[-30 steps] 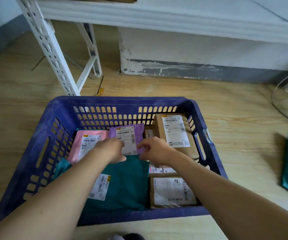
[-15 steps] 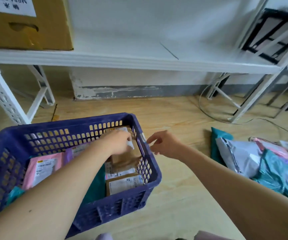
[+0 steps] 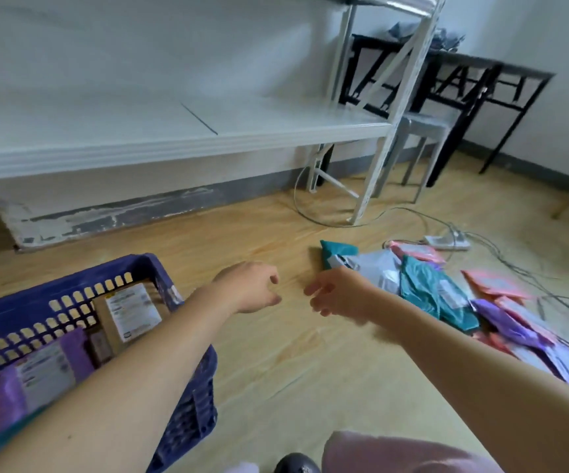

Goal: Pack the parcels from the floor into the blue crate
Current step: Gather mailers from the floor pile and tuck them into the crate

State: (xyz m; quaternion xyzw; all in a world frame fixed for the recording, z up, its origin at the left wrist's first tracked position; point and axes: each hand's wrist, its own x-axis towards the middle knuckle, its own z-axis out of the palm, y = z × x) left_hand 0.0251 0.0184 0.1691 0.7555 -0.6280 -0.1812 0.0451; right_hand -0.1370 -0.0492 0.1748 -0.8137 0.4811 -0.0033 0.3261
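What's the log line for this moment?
phase: reaching toward floor parcels | left hand: open, empty | right hand: open, empty | blue crate: partly filled

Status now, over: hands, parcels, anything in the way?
Left hand open, empty. Right hand open, near parcel pile. Blue crate partly filled. Nothing between hand and pile.

Wooden floor (image 3: 276, 363) carries the blue crate (image 3: 187, 418), scattered parcels (image 3: 447, 295), a power strip (image 3: 447, 241)
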